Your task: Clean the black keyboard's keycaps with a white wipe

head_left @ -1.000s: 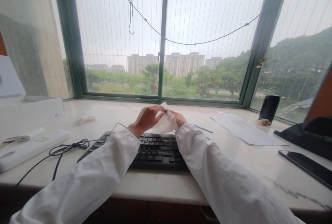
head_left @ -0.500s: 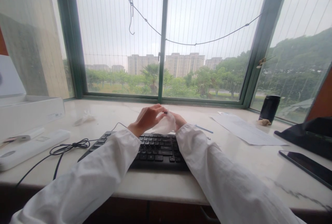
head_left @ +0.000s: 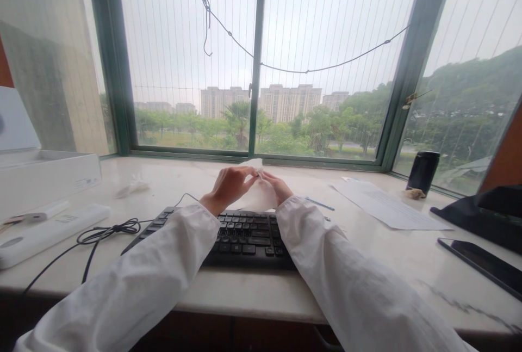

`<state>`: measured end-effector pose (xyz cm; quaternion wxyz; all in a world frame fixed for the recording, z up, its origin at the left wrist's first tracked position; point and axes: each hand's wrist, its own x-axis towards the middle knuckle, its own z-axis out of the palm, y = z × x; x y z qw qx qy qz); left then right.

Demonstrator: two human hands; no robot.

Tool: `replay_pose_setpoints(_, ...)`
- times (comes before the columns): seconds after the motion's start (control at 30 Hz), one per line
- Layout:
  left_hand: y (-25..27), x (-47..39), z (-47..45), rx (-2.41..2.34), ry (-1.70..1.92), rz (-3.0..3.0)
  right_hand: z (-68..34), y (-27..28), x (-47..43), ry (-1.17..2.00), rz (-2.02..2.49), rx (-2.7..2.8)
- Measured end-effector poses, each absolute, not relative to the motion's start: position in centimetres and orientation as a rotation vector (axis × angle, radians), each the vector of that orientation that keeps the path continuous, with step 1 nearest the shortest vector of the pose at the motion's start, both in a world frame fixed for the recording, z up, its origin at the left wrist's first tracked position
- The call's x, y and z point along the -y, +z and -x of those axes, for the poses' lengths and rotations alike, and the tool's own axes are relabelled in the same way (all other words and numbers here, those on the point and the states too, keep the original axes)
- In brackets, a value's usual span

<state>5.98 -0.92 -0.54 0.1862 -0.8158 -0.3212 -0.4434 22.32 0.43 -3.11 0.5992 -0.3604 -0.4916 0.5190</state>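
Both hands meet above the far edge of a black keyboard (head_left: 248,248), around a thin white tissue (head_left: 261,198). My left hand (head_left: 228,187) is closed, its thumb and fingertips pinching the tissue. My right hand (head_left: 280,186) grips the tissue from the other side, fingers curled against it. A small dark spot shows between the fingertips, too small to name. The tissue hangs down between the hands, and a corner of it sticks up beyond them. White sleeves cover part of the keyboard on both sides.
On the left are a white box (head_left: 49,175), a white power strip (head_left: 53,235) and a tied black cable (head_left: 110,232). Crumpled clear plastic (head_left: 134,186) lies behind. On the right are a blue stick (head_left: 320,203), papers (head_left: 387,205), a black can (head_left: 423,174) and a phone (head_left: 481,265).
The tissue has shifted between the fingers, and a corner now rises above the hands. My left fingertips have dropped slightly, and more of my right fingers shows.
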Motion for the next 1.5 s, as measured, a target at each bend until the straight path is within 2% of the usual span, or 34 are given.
replay_pose_setpoints(0.1, -0.4, 1.0, -5.9, 0.896, -1.234, 2.287, -22.2, -3.0, 0.0, 1.326, 0.778, 1.069)
replay_pose_setpoints(0.27, -0.2, 1.2, -5.7, 0.885, -1.242, 2.299, -22.1, -2.8, 0.2, 1.351, 0.733, 1.097)
replay_pose_setpoints(0.87, -0.3, 1.4, -6.0, 1.022, -1.313, 2.215, -21.8, -1.9, 1.3, 1.222, 0.873, 0.926)
replay_pose_setpoints(1.5, -0.3, 1.8, -6.1, 1.12, -1.283, 2.238, -22.0, -2.7, 0.3, 1.307, 0.791, 0.937)
